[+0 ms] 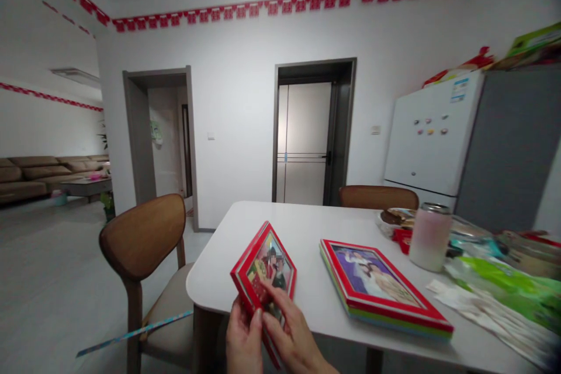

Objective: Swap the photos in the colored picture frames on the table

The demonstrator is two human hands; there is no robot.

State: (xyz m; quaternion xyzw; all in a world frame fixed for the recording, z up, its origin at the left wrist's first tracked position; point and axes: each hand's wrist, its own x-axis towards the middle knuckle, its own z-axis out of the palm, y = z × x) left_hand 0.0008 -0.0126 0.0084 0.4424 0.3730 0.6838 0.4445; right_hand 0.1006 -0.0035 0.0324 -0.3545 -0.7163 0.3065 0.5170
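A red-bordered picture frame (pixel 249 266) is held up, tilted, above the white table's near edge; its photo shows two people. My left hand (pixel 246 333) grips its lower left edge, thumb on the front. My right hand (pixel 291 327) is at its lower right part, thumb near the left thumb and a finger resting on the front of the picture. To the right, a stack of picture frames (pixel 385 289) lies on the table (pixel 298 222), the top one red with a purple-backed photo, green and blue edges showing beneath.
A pink and white jar (pixel 430 236) stands right of the stack, beside a green plastic package (pixel 508 286) and white cloth or tissue (pixel 486 312). Brown chairs stand at the left (pixel 146 239) and far side (pixel 379 196). A white refrigerator (pixel 432 140) is behind.
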